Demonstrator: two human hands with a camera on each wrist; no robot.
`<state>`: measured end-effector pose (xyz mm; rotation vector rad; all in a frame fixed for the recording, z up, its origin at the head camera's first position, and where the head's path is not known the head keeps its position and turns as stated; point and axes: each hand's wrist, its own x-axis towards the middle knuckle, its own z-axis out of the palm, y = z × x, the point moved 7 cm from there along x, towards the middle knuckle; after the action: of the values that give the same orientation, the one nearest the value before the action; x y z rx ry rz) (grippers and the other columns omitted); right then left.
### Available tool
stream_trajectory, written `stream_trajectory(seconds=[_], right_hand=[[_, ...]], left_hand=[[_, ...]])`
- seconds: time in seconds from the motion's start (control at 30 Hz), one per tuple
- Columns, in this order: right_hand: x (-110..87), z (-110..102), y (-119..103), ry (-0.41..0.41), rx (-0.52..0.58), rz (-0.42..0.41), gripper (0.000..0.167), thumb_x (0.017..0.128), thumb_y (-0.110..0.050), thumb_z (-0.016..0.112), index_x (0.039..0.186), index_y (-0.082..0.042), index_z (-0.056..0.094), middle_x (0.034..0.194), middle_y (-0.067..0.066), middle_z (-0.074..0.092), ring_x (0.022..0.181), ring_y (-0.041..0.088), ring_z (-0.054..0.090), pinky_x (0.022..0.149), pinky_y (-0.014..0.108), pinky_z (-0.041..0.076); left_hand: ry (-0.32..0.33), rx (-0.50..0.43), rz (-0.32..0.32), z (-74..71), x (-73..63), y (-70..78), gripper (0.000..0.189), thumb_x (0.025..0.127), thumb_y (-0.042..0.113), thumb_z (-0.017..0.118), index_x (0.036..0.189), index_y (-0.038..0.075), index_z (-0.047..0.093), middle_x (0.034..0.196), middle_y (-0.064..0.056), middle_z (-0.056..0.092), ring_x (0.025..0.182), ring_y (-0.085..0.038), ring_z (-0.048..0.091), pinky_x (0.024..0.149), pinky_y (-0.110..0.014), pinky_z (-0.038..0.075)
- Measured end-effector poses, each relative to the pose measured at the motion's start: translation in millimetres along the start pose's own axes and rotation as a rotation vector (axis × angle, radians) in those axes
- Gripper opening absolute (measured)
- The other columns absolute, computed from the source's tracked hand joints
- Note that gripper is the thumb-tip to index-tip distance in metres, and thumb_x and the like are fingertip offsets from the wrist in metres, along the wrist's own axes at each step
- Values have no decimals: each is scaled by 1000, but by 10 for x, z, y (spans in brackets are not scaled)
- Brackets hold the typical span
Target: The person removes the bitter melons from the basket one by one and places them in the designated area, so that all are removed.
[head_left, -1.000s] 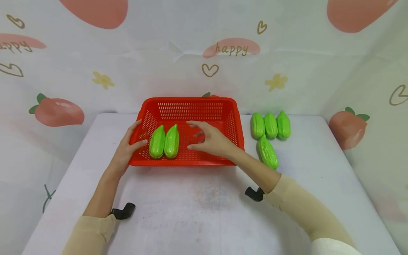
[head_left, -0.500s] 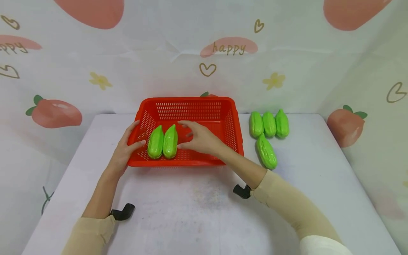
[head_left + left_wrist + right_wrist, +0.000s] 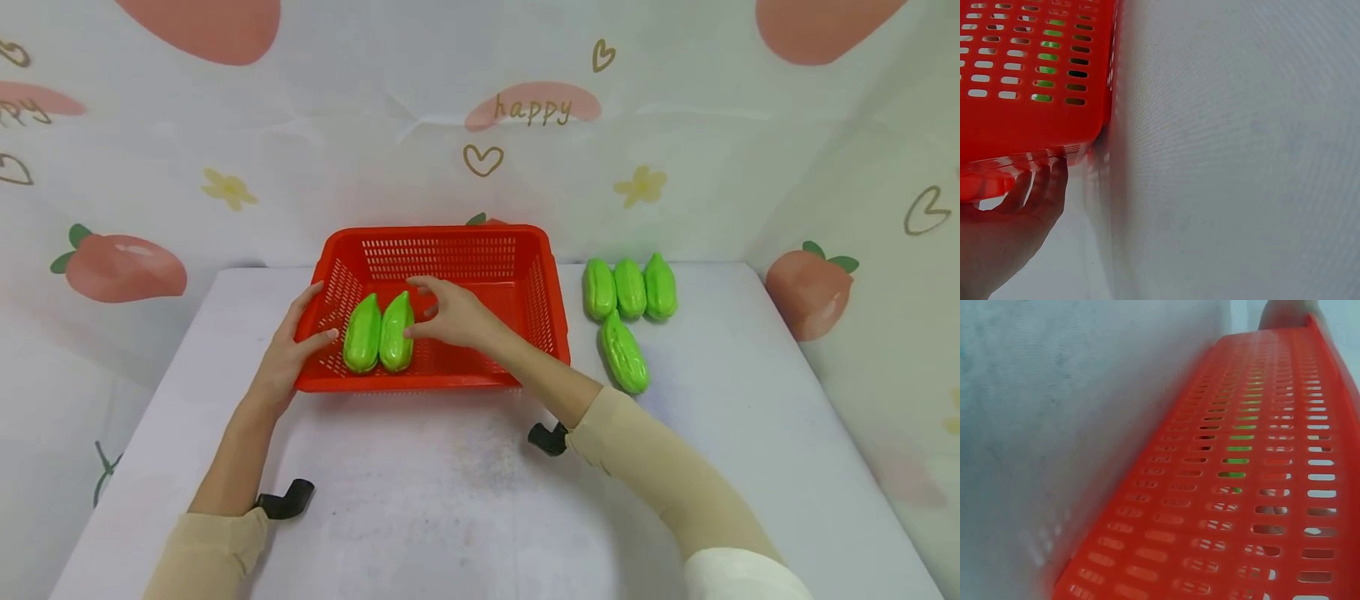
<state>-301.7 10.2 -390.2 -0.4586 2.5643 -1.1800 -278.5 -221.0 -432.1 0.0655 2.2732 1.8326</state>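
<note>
Support seemed the purpose of the left hand [image 3: 281,364], which held the left rim of a rectangular red plastic basket [image 3: 412,383], thumb inside and fingers outside. The right hand [image 3: 453,317], thumb and fingers spread wide, stood beside the nearer of two glossy green ribbed gourd-shaped pieces [image 3: 395,342] in the basket's left part; whether it touched could not be told. Four similar loose pieces [image 3: 629,290] lay right on a whitish table [image 3: 405,500]. The right forearm [image 3: 551,379] crossed the front rim, hiding part.
</note>
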Motion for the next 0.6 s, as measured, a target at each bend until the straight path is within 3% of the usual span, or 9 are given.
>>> stream_trajectory(seconds=[0.33,0.6], right_hand=[[126,77,-32,-50,1,29,77,83,-30,82,149,-18,44,145,11,50,101,16,63,86,30,53],[227,165,-9,-59,-17,27,78,83,-27,81,150,-11,43,141,9,53,117,25,53,99,39,48]], left_hand=[[-11,-24,-9,-16,8,-14,69,101,25,54,157,43,18,158,-9,20,130,-23,34,87,-18,50],[-11,-20,-6,-11,5,-14,67,101,27,54,157,43,19,158,-8,21,129,-22,35,89,-20,50]])
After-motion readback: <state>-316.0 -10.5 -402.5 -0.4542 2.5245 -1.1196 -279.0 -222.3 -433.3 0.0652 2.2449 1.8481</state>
